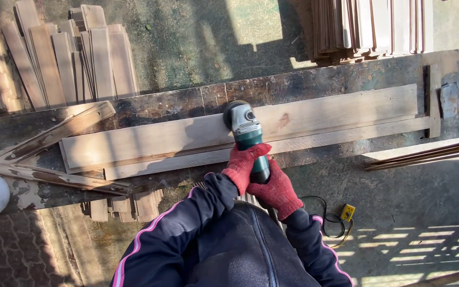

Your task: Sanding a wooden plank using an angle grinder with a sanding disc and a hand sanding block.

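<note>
Counted on and around the counter (346, 79)

One angle grinder (245, 133), two long boards (197, 135), two red-gloved hands (243, 167), two plank stacks (75, 58).

left hand (241, 166): red knit glove, a darker red in the folds
right hand (278, 190): red knit glove of the same colour
sleeves (187, 226): dark navy, almost black, each with a pink stripe edged in white along its length
grinder (245, 134): teal-green body, silver-grey head, black guard over the disc
plank (320, 119): pale tan wood, fine grain lines, one reddish-brown knot, greyer along the lower strip
bench (187, 101): dark brown to black, blotched and stained
stacked boards (75, 61): weathered grey-brown, lighter tan edges
plug box (347, 212): yellow, on a black cord
floor (197, 42): mottled grey-green concrete, striped light and shadow at lower right
</note>
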